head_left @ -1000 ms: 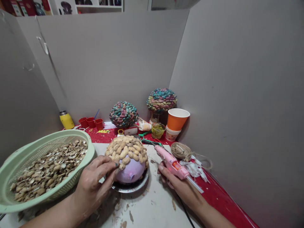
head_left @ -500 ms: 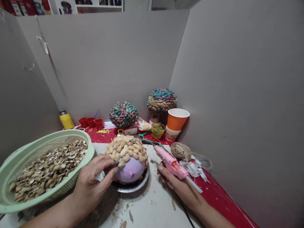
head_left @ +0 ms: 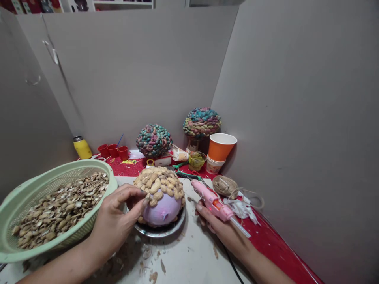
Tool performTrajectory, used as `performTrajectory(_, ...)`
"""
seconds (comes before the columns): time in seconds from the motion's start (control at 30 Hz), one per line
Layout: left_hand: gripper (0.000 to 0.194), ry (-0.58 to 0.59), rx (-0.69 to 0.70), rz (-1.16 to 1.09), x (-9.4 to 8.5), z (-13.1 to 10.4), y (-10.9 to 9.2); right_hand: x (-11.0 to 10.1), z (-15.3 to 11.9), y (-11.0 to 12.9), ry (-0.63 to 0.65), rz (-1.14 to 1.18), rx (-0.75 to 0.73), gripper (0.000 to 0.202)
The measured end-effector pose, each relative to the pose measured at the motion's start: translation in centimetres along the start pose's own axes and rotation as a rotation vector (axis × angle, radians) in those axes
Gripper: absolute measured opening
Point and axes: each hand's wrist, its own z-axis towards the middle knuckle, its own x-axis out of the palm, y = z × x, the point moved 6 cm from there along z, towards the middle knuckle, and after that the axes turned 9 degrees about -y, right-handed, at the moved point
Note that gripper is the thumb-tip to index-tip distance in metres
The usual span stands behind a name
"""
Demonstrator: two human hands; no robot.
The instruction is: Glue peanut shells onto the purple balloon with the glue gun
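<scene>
A purple balloon (head_left: 162,209), its upper part covered in peanut shells (head_left: 160,181), rests in a shallow metal dish (head_left: 160,233) with its knot facing me. At its left side is my left hand (head_left: 118,213), thumb and forefinger pinched on a peanut shell at the lower edge of the shell layer; the fingers partly hide it. My right hand (head_left: 217,228) grips a pink hot glue gun (head_left: 211,199) to the right of the balloon. The gun's nozzle points away, up and left, apart from the shells. A clear glue stick (head_left: 240,227) protrudes from its back.
A green basket (head_left: 111,183) of peanut shell halves stands left. Behind are two coloured shell-covered balls (head_left: 154,140), red cups (head_left: 113,150), a yellow bottle (head_left: 82,148), an orange paper cup (head_left: 220,148) and scissors (head_left: 189,176). Twine (head_left: 225,186) and crumpled tissue (head_left: 242,207) lie right.
My left hand's thumb has risen closer to the forefinger at the shell edge. The balloon has shifted very slightly. My right hand still holds the glue gun in nearly the same place.
</scene>
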Motion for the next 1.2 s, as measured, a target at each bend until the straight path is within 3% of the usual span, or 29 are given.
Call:
performTrajectory(0.27,0.008,-0.016,0.137,0.087,0.0,0.1,-0.7,0.0,0.0,-0.3,0.015,-0.024,-0.003,0.043)
performTrajectory(0.47,0.019,0.006,0.564,0.301,0.1,-1.5,-2.1,0.0,0.2,-0.5,0.022,-0.044,-0.018,0.042)
performTrajectory(0.53,0.024,0.019,0.613,0.36,0.2,-1.9,-2.1,0.0,0.2,-0.6,0.026,-0.048,-0.025,0.042)
performTrajectory(0.73,0.017,-0.002,0.559,0.237,-0.2,-1.3,-2.2,0.1,0.4,-1.3,0.045,-0.059,-0.04,0.042)
performTrajectory(0.9,0.026,0.06,0.584,0.241,0.0,-1.6,-1.8,0.0,0.3,-1.4,0.041,-0.07,-0.019,0.042)
performTrajectory(1.07,0.023,0.012,0.415,0.086,-0.1,-0.8,-1.7,-0.1,0.1,-1.3,0.026,-0.084,0.003,0.044)
performTrajectory(1.2,0.021,0.041,0.285,0.03,0.3,-0.2,-1.4,0.0,0.1,-0.8,0.012,-0.076,0.008,0.046)
